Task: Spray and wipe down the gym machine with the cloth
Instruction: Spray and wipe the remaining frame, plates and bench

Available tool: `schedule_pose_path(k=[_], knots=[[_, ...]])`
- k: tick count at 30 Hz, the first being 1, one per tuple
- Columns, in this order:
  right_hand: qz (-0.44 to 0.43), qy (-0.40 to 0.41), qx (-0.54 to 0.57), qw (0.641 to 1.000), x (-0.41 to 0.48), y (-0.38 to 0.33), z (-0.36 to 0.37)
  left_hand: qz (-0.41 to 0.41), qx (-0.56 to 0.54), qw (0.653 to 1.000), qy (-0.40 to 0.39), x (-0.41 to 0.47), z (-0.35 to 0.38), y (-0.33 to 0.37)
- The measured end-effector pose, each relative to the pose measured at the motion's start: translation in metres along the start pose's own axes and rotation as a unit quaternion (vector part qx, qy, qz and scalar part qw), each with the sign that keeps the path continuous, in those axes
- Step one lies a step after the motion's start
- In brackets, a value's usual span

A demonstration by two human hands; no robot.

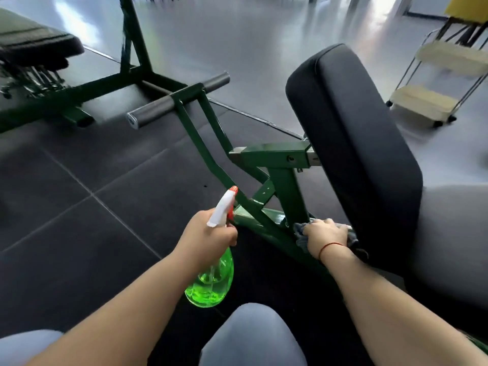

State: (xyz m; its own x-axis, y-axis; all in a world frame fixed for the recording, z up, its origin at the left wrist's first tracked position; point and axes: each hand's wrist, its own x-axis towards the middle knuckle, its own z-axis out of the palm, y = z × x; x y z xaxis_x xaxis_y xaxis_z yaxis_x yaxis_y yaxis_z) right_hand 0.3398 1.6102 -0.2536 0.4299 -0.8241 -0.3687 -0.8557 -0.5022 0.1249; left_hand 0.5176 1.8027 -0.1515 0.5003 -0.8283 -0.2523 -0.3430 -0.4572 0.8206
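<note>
Your left hand (211, 235) grips the translucent green plastic spray bottle (211, 282) at lower centre, long axis near upright, nozzle aimed up-right at the dark green steel machine frame (281, 180), where your right hand (326, 235) clutches the crumpled grey cloth (301, 235).

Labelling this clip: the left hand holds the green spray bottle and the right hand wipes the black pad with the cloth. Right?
Not quite. The head view shows the right hand holding the cloth against the green frame, not the black pad. The rest holds.
</note>
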Motion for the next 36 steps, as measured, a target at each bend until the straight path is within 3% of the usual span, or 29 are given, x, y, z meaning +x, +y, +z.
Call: schedule_pose_path(k=[7,16,20,27,32,36], knots=[[-0.085,0.049,0.221,0.970,0.006,-0.075,-0.046,0.028,-0.075,0.996,0.035,0.012,-0.047,-0.012],[-0.109,0.183,0.462,0.861,0.044,-0.167,-0.153,0.046,-0.109,0.988,0.103,0.084,-0.133,-0.025],[-0.097,0.229,0.494,0.833,0.068,-0.210,-0.192,0.044,-0.130,0.985,0.103,0.120,-0.168,-0.041],[-0.079,0.297,0.490,0.816,0.098,-0.278,-0.240,0.042,-0.158,0.982,0.091,0.168,-0.203,-0.067],[-0.080,0.350,0.414,0.837,0.130,-0.308,-0.242,0.070,-0.148,0.984,0.070,0.195,-0.208,-0.077],[-0.098,0.311,0.360,0.874,0.157,-0.328,-0.206,0.064,-0.164,0.982,0.061,0.213,-0.201,-0.094]])
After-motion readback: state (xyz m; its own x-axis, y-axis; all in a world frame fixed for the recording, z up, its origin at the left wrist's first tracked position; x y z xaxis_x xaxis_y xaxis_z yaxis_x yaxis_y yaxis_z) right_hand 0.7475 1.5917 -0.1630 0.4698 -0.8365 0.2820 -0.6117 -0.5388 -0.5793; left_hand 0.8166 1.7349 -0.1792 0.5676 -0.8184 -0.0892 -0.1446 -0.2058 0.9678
